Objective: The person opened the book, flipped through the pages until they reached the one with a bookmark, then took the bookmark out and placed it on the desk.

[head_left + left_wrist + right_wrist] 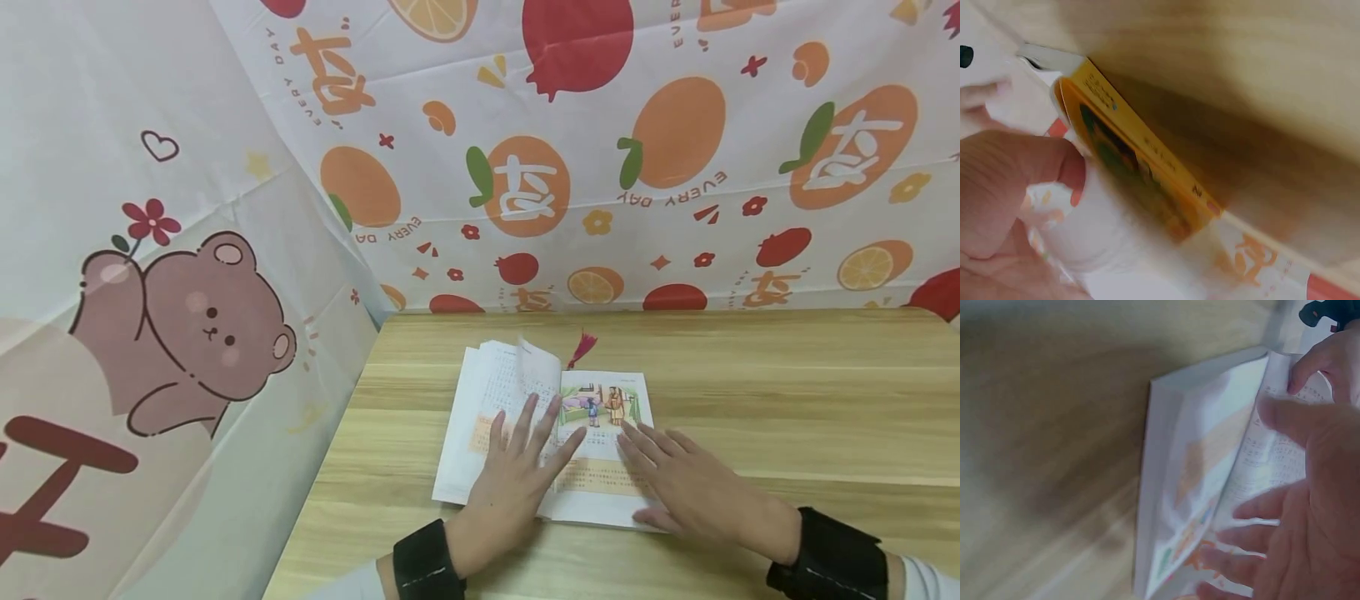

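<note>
An open book [600, 508] lies on the wooden table, with printed text on its left page and a coloured picture [600, 407] of figures on the right page. My left hand [513, 483] is spread over the inner part of the left page, its thumb reaching across the fold. One thin page [538, 363] curls up at the top. My right hand [693, 483] lies at the right page's outer edge with fingers extended. In the left wrist view, the yellow spine [1141, 134] shows beyond the thumb. The right wrist view shows straight fingers [1244, 536] beside the pages.
A dark red tassel [582, 348] sticks out past the book's top edge. Wooden tabletop [810, 400] stretches to the right. Fruit-printed cloth [600, 167] hangs behind the table, and a bear-printed cloth [217, 317] hangs at the left. Each wrist wears a black band [828, 554].
</note>
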Tool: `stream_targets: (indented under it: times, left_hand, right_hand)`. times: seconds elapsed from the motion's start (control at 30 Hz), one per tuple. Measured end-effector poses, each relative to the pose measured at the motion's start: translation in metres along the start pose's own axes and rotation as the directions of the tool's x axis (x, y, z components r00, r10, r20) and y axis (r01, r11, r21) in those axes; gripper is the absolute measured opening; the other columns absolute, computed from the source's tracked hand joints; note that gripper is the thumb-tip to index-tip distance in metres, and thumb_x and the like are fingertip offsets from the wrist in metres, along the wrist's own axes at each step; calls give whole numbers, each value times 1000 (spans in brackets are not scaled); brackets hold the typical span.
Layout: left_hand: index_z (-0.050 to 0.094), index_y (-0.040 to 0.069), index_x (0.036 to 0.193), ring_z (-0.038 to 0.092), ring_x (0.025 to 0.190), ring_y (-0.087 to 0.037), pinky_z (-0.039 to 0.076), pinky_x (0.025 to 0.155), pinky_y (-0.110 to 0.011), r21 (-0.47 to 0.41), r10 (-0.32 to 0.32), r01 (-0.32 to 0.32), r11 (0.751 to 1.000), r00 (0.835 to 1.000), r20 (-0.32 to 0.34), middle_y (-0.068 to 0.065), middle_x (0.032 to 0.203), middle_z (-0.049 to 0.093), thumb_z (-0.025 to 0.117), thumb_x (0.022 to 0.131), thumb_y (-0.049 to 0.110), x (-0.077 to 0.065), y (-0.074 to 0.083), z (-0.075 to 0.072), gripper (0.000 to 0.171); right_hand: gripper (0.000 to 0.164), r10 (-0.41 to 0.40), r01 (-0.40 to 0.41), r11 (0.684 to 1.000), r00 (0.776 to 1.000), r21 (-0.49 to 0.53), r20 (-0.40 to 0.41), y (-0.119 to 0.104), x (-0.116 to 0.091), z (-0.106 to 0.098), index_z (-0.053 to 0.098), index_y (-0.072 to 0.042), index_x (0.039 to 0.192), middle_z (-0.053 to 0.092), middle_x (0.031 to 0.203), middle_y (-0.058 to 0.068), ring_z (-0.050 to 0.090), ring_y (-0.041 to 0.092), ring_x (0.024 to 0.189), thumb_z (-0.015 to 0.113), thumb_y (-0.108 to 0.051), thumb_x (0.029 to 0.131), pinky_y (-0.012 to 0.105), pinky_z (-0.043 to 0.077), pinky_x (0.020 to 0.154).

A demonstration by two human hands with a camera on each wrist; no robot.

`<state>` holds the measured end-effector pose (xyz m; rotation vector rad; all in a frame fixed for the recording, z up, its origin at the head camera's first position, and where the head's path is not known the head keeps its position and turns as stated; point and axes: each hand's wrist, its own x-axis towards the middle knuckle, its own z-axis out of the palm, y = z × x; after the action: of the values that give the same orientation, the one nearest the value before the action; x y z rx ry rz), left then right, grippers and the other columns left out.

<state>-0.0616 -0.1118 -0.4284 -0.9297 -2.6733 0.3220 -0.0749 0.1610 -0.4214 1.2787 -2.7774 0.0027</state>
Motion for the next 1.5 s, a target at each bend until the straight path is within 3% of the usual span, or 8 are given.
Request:
stream_targets:
  times: [0.07,0.17,0.3,0.43,0.87,1.13,1.5]
  left_hand:
    - [51,24,146,24,152,-31,34,112,-58,78,41,-44,996,998,44,-11,166,22,81,76,29,-1,-3,1,76]
    - [60,19,136,36,147,-25,37,113,-52,35,79,-85,996,986,144,-7,160,38,68,89,32,-2,-8,1,50]
    - [55,18,143,44,142,-29,44,109,-46,-135,92,-59,989,962,257,-6,157,43,56,99,38,-2,-15,-1,49]
    - [55,18,144,45,141,-32,45,108,-43,-247,85,-7,969,948,308,-7,157,42,60,97,45,2,-21,-4,54]
    - [64,19,133,54,132,-33,47,106,-46,-365,50,91,927,932,360,-7,151,51,73,89,41,13,-24,-15,50]
    - [64,21,133,54,133,-32,46,106,-45,-372,50,113,921,915,401,-6,150,52,74,88,43,18,-25,-12,51]
    - [67,21,130,58,129,-33,50,103,-44,-357,60,90,930,920,388,-7,147,55,76,87,43,21,-24,-10,50]
  right_hand:
    - [84,0,-7,997,996,81,92,0,-2,0,50,3,144,48,150,23,51,40,134,61,-61,91,59,43,104]
    - [86,0,-21,990,989,139,150,2,-3,1,53,2,141,51,147,23,53,39,131,65,-63,86,60,42,105]
    - [85,-4,-17,990,989,142,145,4,-1,1,56,1,138,54,144,23,55,40,129,74,-59,81,60,43,103]
    - [86,-1,-17,991,990,129,138,4,1,0,58,1,137,56,142,22,56,39,127,77,-58,77,59,45,102]
    - [81,13,-45,981,986,190,166,11,6,-3,63,-4,133,59,140,19,58,36,126,82,-55,73,61,45,101]
    - [70,-8,-24,977,989,212,147,14,7,-3,67,-7,130,61,137,20,61,37,121,85,-45,74,56,49,97]
    - [69,-8,-27,974,988,226,155,12,8,-2,66,-8,132,60,138,21,60,38,122,86,-39,74,55,49,96]
